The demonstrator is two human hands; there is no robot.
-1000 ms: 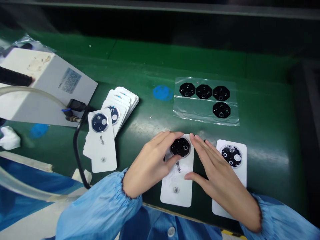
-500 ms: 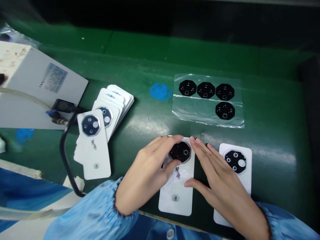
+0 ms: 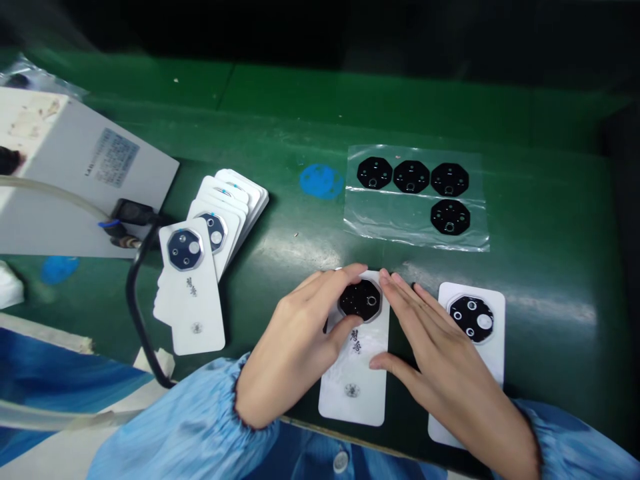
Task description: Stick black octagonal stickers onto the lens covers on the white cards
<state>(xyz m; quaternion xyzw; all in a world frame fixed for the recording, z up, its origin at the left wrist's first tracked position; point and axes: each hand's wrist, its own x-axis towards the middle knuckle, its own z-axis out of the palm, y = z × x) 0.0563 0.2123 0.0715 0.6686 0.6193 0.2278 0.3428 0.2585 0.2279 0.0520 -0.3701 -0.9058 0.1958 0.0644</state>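
Black cable (image 3: 129, 300), fanned white cards (image 3: 231, 193), blue spot (image 3: 320, 181)

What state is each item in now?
Left hand, fingers and thumb gripping middle lens
Right hand, open, fingers spread, thumb on middle card
Middle lens, on card, between hands
Middle card, flat on mat
Right card, flat, lens on it
Plastic sheet, flat, four black octagons on it
Card stack, fanned
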